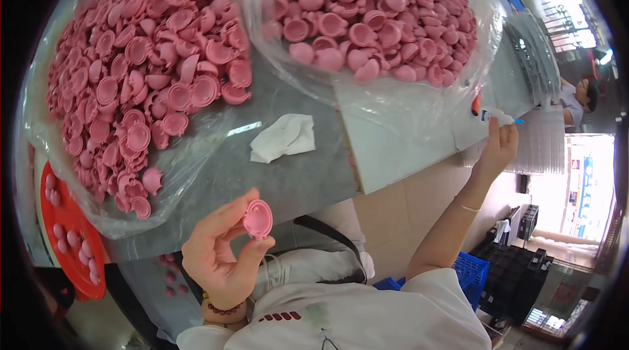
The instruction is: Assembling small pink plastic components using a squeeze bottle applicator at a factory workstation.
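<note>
Between the thumb and fingertips of my left hand [219, 255] is a small pink plastic half-shell [259, 218]. Its hollow, ringed side shows, and it is held above the table's near edge. My right hand [501, 147] reaches far to the right, its fingers closed on a small white squeeze bottle [499, 116] with a blue tip. A crumpled white tissue [285, 139] lies on the grey tabletop beyond my left hand. Past it, a big heap of pink half-shells [144, 55] rests on clear plastic at the left. Another pink heap [380, 16] fills a clear bag at the back.
A red tray [65, 209] with several pink balls stands at the left. A small red-and-black object [476, 104] lies near the bottle. Stacked clear plastic trays [534, 140] stand at the right, with a person [573, 102] beyond. Black crates [511, 278] and a blue crate [473, 271] are lower right.
</note>
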A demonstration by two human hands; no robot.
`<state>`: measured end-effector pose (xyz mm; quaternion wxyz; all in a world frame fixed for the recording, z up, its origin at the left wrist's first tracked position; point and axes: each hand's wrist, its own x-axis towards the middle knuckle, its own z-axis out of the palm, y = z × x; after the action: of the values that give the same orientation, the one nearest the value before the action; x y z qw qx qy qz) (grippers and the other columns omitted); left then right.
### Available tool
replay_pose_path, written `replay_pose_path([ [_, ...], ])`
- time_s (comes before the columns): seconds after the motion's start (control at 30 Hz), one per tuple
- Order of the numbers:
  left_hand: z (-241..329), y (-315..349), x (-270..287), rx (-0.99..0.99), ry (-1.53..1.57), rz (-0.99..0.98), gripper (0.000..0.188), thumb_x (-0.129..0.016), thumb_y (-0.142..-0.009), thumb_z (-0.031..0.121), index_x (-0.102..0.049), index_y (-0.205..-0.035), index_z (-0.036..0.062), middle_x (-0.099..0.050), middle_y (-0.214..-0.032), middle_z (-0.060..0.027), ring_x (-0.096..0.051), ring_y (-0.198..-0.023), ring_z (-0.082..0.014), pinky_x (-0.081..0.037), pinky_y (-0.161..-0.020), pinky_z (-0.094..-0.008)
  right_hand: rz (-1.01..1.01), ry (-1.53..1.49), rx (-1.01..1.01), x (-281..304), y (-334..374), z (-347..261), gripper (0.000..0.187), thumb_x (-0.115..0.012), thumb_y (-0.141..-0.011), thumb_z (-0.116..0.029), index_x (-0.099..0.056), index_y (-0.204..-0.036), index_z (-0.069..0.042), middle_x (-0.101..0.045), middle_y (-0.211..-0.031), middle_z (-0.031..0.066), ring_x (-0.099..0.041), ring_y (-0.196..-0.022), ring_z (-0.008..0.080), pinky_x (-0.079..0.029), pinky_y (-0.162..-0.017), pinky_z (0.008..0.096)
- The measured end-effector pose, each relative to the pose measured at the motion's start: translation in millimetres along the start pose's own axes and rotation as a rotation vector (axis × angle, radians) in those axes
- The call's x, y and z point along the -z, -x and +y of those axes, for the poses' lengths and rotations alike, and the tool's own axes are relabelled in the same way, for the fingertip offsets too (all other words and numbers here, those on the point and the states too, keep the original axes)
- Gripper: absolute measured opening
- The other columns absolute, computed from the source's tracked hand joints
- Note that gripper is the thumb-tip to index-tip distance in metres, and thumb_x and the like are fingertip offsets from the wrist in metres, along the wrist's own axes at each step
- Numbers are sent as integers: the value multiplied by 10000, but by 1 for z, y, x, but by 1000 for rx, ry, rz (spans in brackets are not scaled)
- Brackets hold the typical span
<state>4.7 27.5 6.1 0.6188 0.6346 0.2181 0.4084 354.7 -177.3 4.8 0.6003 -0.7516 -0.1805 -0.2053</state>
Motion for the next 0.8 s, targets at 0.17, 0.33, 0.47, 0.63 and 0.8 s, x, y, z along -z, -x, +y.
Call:
replay_pose_path([
  [0.17, 3, -3, -4, 1, 14, -28, 433, -653, -647, -109, -495, -1050, -95, -551, -1037, -264, -592, -929, -265, -516, -763, -301, -59, 69, -81, 7, -15, 18, 287, -599, -796, -44, -510, -1044, 71, -604, -985, 129, -562, -886, 136, -427, -787, 234],
  [0.33, 6, -2, -2, -13, -6, -24, 435, -663, -644, -99, -497, -1046, -92, -554, -1032, -263, -593, -925, -261, -514, -766, -301, 44, 145, -60, 8, -14, 10, 298, -613, -784, -43, -526, -1039, 84, -608, -972, 131, -573, -892, 143, -438, -769, 228],
  [0.47, 7, 1, 2, 5, 5, -14, 436, -669, -643, -92, -496, -1043, -90, -557, -1029, -262, -594, -924, -261, -513, -763, -302, -15, 226, -83, 14, -28, 34, 318, -625, -775, -46, -524, -1046, 87, -603, -990, 132, -578, -894, 148, -444, -764, 229],
  [0.63, 7, 0, 2, 8, 40, -19, 437, -675, -642, -86, -496, -1041, -89, -558, -1029, -262, -591, -933, -264, -512, -761, -298, 470, 471, 221, -12, -18, -1, 266, -625, -775, -55, -542, -1010, 37, -601, -901, 95, -541, -785, 125, -449, -720, 231],
  [0.8, 9, -1, -3, 79, 116, -66, 431, -683, -641, -78, -502, -1032, -88, -562, -1024, -261, -586, -948, -263, -510, -762, -301, -488, 322, 524, -68, 19, -81, 225, -651, -742, -100, -575, -921, 12, -592, -838, 43, -510, -713, 134, -418, -649, 261],
])
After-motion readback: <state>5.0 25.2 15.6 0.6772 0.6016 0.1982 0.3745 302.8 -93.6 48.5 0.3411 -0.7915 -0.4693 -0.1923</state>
